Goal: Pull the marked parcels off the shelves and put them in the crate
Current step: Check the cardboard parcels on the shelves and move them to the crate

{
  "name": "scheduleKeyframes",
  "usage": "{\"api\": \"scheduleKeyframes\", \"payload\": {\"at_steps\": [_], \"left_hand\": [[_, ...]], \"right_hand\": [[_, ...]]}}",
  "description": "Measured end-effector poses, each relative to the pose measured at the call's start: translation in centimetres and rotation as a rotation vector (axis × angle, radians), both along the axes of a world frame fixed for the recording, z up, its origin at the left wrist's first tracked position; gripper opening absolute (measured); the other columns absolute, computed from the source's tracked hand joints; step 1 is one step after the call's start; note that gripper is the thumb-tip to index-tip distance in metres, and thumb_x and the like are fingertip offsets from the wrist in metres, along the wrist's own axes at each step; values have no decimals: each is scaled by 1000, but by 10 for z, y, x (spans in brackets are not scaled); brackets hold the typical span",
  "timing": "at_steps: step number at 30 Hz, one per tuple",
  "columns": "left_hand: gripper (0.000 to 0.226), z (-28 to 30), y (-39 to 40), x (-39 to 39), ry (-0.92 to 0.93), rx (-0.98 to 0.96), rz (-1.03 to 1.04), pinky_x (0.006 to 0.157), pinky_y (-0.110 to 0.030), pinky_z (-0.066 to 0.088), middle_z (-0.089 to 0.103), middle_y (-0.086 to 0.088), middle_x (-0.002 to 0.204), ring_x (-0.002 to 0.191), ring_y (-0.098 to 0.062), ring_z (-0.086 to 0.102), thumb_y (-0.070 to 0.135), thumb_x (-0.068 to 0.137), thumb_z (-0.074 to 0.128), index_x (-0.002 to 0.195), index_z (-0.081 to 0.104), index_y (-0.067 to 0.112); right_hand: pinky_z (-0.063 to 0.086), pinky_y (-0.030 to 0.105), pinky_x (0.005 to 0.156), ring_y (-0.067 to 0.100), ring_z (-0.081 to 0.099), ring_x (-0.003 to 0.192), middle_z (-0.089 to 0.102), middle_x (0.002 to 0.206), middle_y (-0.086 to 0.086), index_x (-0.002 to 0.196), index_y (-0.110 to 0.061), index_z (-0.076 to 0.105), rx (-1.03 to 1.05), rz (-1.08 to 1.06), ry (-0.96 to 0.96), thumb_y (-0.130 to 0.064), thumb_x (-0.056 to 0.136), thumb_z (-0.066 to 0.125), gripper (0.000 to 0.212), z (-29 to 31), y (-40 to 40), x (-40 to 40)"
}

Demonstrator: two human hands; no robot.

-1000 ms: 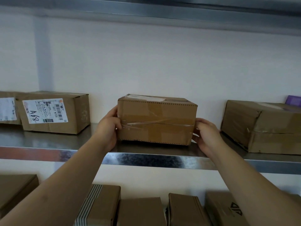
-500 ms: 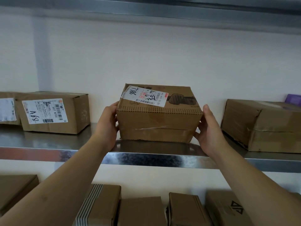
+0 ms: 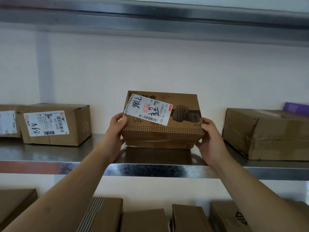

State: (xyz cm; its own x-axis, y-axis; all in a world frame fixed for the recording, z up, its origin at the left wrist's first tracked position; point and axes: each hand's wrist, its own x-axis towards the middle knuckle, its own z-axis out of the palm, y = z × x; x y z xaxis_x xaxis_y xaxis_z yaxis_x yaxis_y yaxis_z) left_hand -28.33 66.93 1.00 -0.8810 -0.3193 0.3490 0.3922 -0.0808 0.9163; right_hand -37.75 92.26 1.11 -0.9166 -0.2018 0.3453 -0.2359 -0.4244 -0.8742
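I have the labelled parcel tipped up on the shelf, my left hand and right hand gripping its ends; stiff, seemingly light cardboard, slick tape below my fingers.

Steel shelf, white wall, purple item far right.

The parcel has tipped further forward; its label now faces the camera.
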Motion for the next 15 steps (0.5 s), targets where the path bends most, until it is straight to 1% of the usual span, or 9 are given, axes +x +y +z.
{"api": "scheduleKeyframes", "payload": {"at_steps": [3, 5, 7, 8, 9, 11, 13, 14, 15], "left_hand": [[60, -1, 0, -3, -29, -33, -37, 111, -51, 37, 56, 1, 131, 128, -24, 49, 56, 88, 52, 140, 36, 32], [58, -1, -1, -2, -23, -38, -42, 113, -54, 33, 56, 5, 132, 130, -22, 45, 62, 87, 54, 137, 38, 38], [66, -1, -1, -1, -13, -71, -28, 115, -55, 24, 53, 11, 136, 134, -20, 39, 73, 79, 57, 137, 39, 46], [73, -2, -1, 0, 13, -96, -19, 115, -53, 22, 52, 13, 138, 136, -20, 38, 75, 74, 59, 139, 37, 49], [77, -3, -1, 0, 51, -115, -3, 112, -50, 24, 52, 13, 138, 135, -18, 39, 71, 73, 62, 141, 35, 49], [72, -4, -4, 1, 146, -73, 50, 108, -40, 36, 57, 5, 135, 125, -15, 53, 52, 82, 64, 146, 34, 39], [72, -4, -6, 3, 225, 61, 120, 104, -40, 46, 60, -4, 129, 114, -17, 64, 36, 85, 69, 147, 33, 30], [76, -4, -6, 4, 246, 113, 172, 102, -42, 49, 60, -5, 125, 110, -18, 66, 34, 81, 74, 145, 33, 29], [80, -3, -7, 3, 254, 126, 232, 100, -43, 50, 60, -6, 123, 107, -19, 68, 37, 75, 79, 140, 34, 29]], "right_hand": [[46, 35, 84, 22, 53, 108, 59, 110, 7, 111, -19, 54, 28, -10, -30, -20, 102, 39, 18, 3, 1, 0], [46, 37, 85, 23, 53, 108, 59, 110, 7, 111, -20, 54, 31, -8, -42, -19, 102, 39, 17, 4, 1, 0], [48, 42, 91, 24, 53, 111, 58, 113, 8, 112, -23, 52, 54, 15, -42, -17, 102, 41, 17, 4, 0, -1], [50, 45, 94, 25, 54, 112, 58, 115, 9, 115, -24, 50, 91, 31, -38, -14, 101, 42, 19, 4, 0, -1], [51, 48, 96, 27, 55, 113, 58, 118, 10, 119, -26, 47, 142, 53, -30, -12, 99, 45, 24, 4, -1, 0], [54, 52, 94, 29, 59, 114, 59, 121, 14, 131, -33, 37, 266, 103, 3, -9, 96, 53, 45, 4, -3, 1], [57, 50, 89, 30, 62, 110, 59, 119, 15, 139, -47, 22, 426, 120, 77, -7, 89, 66, 77, 4, -6, 4], [58, 47, 88, 29, 64, 107, 59, 118, 14, 139, -57, 13, 507, 109, 126, -7, 86, 71, 93, 3, -7, 6], [59, 41, 85, 25, 65, 104, 57, 119, 11, 137, -66, 4, 579, 87, 183, -6, 83, 75, 107, 2, -9, 7]]}}
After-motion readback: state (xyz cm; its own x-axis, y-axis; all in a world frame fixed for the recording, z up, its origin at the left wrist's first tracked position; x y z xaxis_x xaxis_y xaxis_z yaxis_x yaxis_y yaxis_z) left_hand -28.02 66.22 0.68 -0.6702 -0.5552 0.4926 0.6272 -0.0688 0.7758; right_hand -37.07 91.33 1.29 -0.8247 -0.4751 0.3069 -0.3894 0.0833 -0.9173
